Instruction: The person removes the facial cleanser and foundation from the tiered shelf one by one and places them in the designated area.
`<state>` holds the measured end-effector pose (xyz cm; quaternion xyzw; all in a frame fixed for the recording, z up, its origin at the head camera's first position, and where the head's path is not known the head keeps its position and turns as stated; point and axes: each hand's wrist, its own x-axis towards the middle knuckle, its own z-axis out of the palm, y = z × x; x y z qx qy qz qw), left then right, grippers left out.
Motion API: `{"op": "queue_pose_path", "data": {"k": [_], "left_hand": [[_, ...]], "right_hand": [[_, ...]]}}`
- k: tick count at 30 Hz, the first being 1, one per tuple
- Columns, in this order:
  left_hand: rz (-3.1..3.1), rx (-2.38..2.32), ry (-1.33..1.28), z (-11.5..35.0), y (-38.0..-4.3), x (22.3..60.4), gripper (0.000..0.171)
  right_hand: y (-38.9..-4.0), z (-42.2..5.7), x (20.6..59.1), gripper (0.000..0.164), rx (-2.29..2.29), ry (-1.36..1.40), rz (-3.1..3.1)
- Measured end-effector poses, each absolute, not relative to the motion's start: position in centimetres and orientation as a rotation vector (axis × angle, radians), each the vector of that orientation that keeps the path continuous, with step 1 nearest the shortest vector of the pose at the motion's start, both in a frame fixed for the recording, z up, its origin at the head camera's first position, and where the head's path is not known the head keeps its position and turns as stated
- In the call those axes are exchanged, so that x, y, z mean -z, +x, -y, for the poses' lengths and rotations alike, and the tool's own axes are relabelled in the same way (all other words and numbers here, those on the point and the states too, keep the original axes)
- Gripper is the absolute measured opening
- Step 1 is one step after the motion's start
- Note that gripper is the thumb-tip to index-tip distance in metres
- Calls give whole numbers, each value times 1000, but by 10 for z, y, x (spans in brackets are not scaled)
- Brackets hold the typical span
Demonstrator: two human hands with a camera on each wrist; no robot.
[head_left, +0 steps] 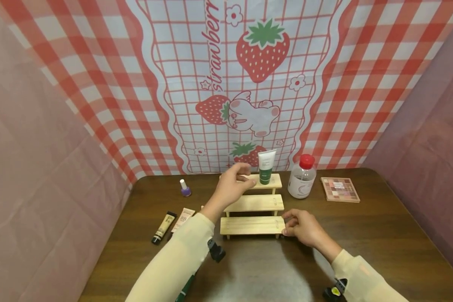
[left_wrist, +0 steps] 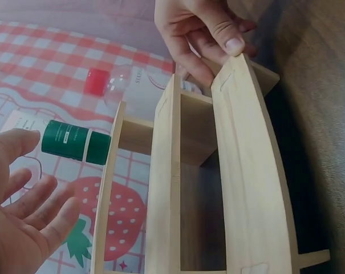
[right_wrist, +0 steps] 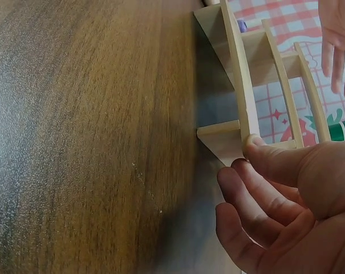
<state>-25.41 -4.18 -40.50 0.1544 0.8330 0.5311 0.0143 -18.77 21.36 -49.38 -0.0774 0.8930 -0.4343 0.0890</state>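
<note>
A three-step wooden display rack (head_left: 252,225) stands on the table. On its top step, toward the right end, a white and green squeeze tube (head_left: 265,174) stands upright on its cap. My left hand (head_left: 232,183) hovers over the top step just left of the tube. In the left wrist view its fingers are loosely spread, hold nothing, and a small gap separates them from the tube (left_wrist: 75,141). At the right end of the lowest step, my right hand (head_left: 303,227) grips the rack, thumb on the board's edge and fingertips under it (right_wrist: 269,194).
Right of the rack stand a clear bottle with a red cap (head_left: 301,184) and an eyeshadow palette (head_left: 339,189). To the left are a purple nail polish bottle (head_left: 186,191), a BB cream tube (head_left: 183,218) and a black-capped gold tube (head_left: 164,227). A green object (head_left: 185,289) shows partly beneath the left sleeve.
</note>
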Motion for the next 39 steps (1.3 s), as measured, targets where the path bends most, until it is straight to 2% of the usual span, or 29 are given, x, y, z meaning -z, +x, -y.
{"op": "queue_pose_path", "data": {"k": [18, 39], "left_hand": [[-2602, -1660, 387, 22, -271, 406, 51], [-2641, -1608, 384, 11, -281, 405, 39]], "right_hand": [[-188, -213, 495, 38, 1303, -226, -2638], [-190, -215, 497, 38, 1317, -230, -2638]]}}
